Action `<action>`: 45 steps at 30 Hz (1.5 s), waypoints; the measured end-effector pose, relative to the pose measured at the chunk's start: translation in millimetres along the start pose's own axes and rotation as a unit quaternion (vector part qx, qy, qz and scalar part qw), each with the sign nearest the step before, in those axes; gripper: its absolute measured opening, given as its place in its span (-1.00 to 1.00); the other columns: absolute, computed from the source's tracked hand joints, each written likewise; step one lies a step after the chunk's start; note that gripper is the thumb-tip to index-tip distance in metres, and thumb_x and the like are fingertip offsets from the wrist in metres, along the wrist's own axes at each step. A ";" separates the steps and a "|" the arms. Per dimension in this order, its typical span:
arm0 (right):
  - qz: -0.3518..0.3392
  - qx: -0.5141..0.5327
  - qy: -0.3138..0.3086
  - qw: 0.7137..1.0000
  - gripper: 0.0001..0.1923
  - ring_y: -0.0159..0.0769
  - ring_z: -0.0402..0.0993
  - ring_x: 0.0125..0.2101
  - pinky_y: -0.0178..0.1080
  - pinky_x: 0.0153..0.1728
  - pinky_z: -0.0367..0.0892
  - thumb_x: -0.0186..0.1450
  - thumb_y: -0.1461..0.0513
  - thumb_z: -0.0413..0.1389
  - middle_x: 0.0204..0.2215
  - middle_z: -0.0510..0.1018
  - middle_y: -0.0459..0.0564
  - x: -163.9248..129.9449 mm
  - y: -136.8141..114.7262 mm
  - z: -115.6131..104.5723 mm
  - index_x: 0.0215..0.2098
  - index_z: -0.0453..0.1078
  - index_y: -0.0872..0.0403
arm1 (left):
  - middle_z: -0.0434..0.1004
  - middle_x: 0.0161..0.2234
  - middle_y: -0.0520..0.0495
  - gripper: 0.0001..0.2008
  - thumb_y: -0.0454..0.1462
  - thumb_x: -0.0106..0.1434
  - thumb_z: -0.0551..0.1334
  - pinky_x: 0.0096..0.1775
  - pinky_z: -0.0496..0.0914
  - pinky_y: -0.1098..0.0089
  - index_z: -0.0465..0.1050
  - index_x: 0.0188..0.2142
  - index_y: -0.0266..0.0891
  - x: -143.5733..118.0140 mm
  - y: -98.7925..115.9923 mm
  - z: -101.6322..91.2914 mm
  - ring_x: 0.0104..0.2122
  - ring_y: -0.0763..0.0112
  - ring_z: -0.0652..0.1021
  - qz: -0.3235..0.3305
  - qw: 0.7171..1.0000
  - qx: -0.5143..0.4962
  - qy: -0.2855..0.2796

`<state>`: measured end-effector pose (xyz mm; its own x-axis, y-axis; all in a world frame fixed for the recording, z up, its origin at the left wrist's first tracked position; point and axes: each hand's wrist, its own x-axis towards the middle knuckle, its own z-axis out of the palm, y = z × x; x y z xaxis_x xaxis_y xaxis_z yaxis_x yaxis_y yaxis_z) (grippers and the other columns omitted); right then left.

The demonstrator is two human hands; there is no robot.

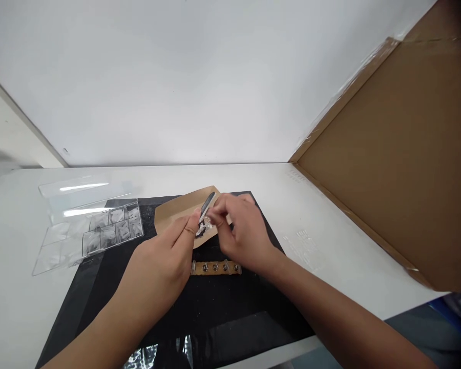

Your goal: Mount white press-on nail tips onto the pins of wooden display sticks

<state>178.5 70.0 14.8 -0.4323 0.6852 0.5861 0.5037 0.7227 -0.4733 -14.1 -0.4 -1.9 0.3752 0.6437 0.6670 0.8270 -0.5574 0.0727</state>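
both hands meet over a tan paper envelope (176, 212) lying flat on a black rectangular work mat (215, 307), near the mat's far edge. right hand (243, 233) has its fingertips pinched together on a slim silver metal tweezer-like tool (207, 206), tilted with its upper end pointing away and its lower tip down at the envelope. left hand (165, 264) reaches in from the near left, thumb and forefinger closed together right at the tool's tip; a small pale and dark piece (202, 229) sits there on the envelope (too small to identify). just in front of the hands, a short brown strip with a row of metal studs (216, 267) lies on the mat. to the left, a clear plastic compartment box (96, 233) with its lid open overlaps the mat's edge on the white table (330, 215). a brown cardboard panel (403, 154) stands at right.
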 end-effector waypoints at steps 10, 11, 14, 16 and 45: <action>0.013 -0.010 -0.013 1.000 -0.80 -0.33 0.41 -0.47 -0.13 -0.21 0.09 0.48 0.32 0.04 -0.44 0.53 -0.17 -2.1 -0.7 -0.9 -0.32 0.21 0.02 | 0.65 0.11 -0.35 -0.31 -0.55 0.39 0.06 -0.46 0.59 0.31 0.07 0.48 -0.36 -1.1 1.9 0.0 -0.20 0.11 0.73 0.015 0.999 0.033 -0.022; 0.004 -0.005 -0.022 1.000 -0.79 -0.34 0.38 -0.48 -0.14 -0.22 0.09 0.49 0.32 0.03 -0.46 0.51 -0.18 -2.0 -1.0 -0.7 -0.34 0.20 0.02 | 0.65 0.11 -0.35 -0.31 -0.54 0.40 0.06 -0.46 0.57 0.31 0.07 0.48 -0.36 -1.6 1.7 -0.4 -0.21 0.12 0.73 0.017 0.999 0.034 -0.026; -0.015 0.005 -0.024 1.000 -0.77 -0.36 0.37 -0.49 -0.15 -0.25 0.08 0.50 0.32 0.04 -0.48 0.50 -0.20 -2.8 -1.1 -0.4 -0.34 0.20 0.02 | 0.67 0.09 -0.29 -0.38 -0.51 0.43 0.09 -0.45 0.53 0.35 0.16 0.45 -0.33 -2.5 -0.2 -0.4 -0.21 0.18 0.73 0.009 0.999 0.039 -0.016; -0.017 0.008 -0.015 1.000 -0.78 -0.36 0.42 -0.46 -0.15 -0.24 0.09 0.51 0.30 0.08 -0.45 0.56 -0.19 -4.7 -0.2 0.1 -0.33 0.24 0.02 | 0.69 0.05 -0.21 -0.44 -0.48 0.44 0.13 -0.48 0.47 0.37 0.24 0.41 -0.31 -2.2 -4.3 1.0 -0.23 0.24 0.72 -0.001 0.998 0.066 -0.005; 0.056 0.086 -0.017 0.995 -0.90 -0.24 0.65 -0.34 -0.09 -0.14 0.34 0.48 0.19 0.26 -0.31 0.76 -0.11 -21.4 5.8 -6.8 -0.24 0.56 -0.03 | 0.65 -0.14 -0.12 -0.81 -0.28 0.51 0.24 -0.28 0.51 0.40 0.66 -0.04 -0.18 11.8 -11.8 0.8 -0.21 0.35 0.61 -0.140 0.956 -0.257 0.000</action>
<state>195.7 59.0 4.0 -0.4076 0.7632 0.5014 0.4157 0.6440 -0.6423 -19.1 14.1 4.6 0.1695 0.8060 0.5672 0.5798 -0.5469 0.6039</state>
